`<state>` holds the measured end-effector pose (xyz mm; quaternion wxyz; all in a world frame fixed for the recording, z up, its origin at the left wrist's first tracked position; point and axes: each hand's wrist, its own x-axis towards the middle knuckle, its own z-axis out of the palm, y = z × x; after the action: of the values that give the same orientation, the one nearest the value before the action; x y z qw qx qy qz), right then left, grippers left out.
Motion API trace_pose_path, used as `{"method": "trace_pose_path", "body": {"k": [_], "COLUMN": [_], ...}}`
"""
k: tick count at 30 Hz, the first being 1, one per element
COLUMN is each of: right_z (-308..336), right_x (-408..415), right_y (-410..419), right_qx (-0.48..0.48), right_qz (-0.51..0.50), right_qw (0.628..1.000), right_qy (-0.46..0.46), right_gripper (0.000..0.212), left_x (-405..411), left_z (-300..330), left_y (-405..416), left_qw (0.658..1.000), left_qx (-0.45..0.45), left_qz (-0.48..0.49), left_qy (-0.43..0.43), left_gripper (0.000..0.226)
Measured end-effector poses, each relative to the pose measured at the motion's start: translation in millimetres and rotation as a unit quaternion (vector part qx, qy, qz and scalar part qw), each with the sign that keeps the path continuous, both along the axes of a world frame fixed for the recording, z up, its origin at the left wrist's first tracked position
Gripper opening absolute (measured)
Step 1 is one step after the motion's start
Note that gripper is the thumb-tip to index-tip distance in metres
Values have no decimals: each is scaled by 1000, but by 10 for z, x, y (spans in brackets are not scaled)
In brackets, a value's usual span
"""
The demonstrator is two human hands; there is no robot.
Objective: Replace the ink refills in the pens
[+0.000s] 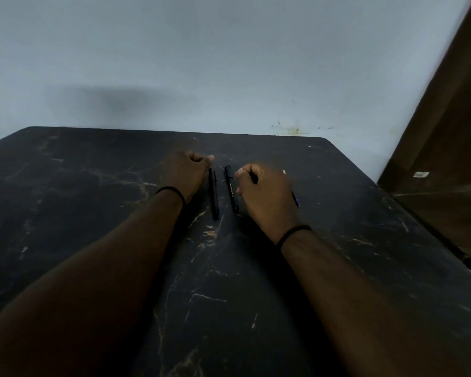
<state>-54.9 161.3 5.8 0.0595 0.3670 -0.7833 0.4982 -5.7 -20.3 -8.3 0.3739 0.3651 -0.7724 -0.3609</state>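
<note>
Both hands curled over two black pens on the dark marbled table.

I see the left hand fisted beside the left pen, fingertips at its far end. Right pen lies just beside it, roughly parallel. My right hand is closed on a thin dark piece; a blue-tipped item pokes out behind it.

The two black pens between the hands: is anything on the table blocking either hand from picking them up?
Nothing visible does. The left pen lies right beside the left hand, the right pen beside the right hand, on bare dark table. The right hand already seems to grip something thin and dark.
</note>
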Motion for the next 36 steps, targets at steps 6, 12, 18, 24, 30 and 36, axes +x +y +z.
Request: {"method": "trace_pose_path", "body": {"k": [6, 12, 18, 24, 30, 36], "right_z": [-19, -75, -109, -117, -127, -131], "right_x": [-27, -97, -143, -160, -186, -189], "right_y": [-9, -46, -48, -39, -42, -25], "right_qx": [-17, -16, -32, -18, -7, -3], "right_qz": [-4, -21, -35, -44, -50, -53], "right_qw": [1000, 1000, 999, 999, 999, 999], "right_qy": [-1, 11, 8, 7, 1, 4], "right_gripper": [25, 25, 24, 26, 27, 27], "left_x": [130, 197, 216, 208, 214, 224], "left_z": [96, 176, 194, 187, 160, 143], "left_y": [163, 270, 313, 329, 318, 344], "left_qw": [989, 954, 943, 938, 941, 946], "left_qx": [-109, -149, -198, -224, -221, -224], "left_qz": [11, -82, -75, -73, -73, -72], "left_qy": [-103, -245, -255, -253, -247, -223], "left_gripper": [51, 48, 42, 41, 41, 51]}}
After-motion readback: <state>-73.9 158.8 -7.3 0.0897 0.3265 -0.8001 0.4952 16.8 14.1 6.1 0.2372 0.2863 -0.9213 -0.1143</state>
